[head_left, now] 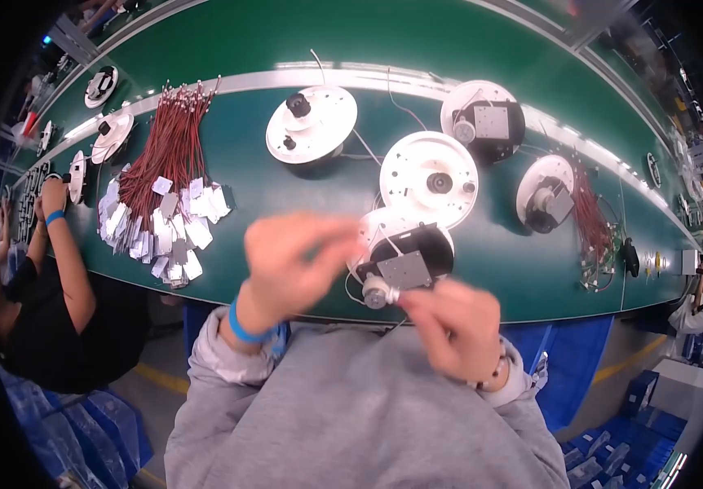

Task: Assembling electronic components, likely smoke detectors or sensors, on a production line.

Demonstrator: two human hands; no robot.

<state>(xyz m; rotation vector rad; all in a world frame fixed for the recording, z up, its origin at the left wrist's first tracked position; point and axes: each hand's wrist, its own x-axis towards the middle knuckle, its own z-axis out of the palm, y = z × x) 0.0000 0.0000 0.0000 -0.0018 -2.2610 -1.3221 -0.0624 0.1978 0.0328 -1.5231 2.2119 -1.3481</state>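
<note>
Close to the table's near edge lies a white disc-shaped assembly [447, 237] with a black housing, a grey metal plate [404, 270] and a small round silver part [375, 296]. My left hand [294, 262], blurred by motion, reaches over its left side, and the fingers are too smeared to read. On the right, my right hand [459, 326] pinches its fingertips beside a small white piece at the silver part. What sits between those fingertips is too small to make out. Just beyond lies another white disc [417, 167] with a black round part in it.
More white discs lie farther back, one at left [331, 110] and others [452, 102] [543, 175] at right. A bundle of dark red wires [179, 134] with white tags is at left; more wires [592, 212] lie right. A co-worker's arm [66, 253] is at far left.
</note>
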